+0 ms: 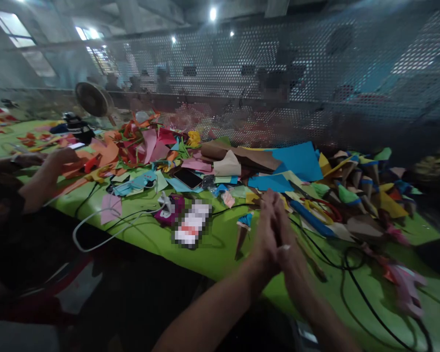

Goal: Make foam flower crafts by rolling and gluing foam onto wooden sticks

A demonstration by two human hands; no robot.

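My left hand (265, 242) and my right hand (280, 230) are pressed palm to palm over the front of the green table (209, 259). Their fingers are stretched out and point away from me; nothing shows between them. A small brown tapered piece with a blue fringed top (244, 222) lies just left of my hands. Farther left is a phone with a lit, blurred-out screen (192, 224). On the right, a blue strip (311, 218) lies close to red and yellow loops (324, 210). A pink glue gun (407, 289) rests near the right front.
Coloured sheets and scraps (150, 146) heap along the back, with a dark phone (187, 178) among them. Several small brown and green pieces (363, 183) pile up at right. Black cords (355, 266) cross the table. A co-worker's hand (64, 156) is at left; perforated metal mesh (220, 68) stands behind.
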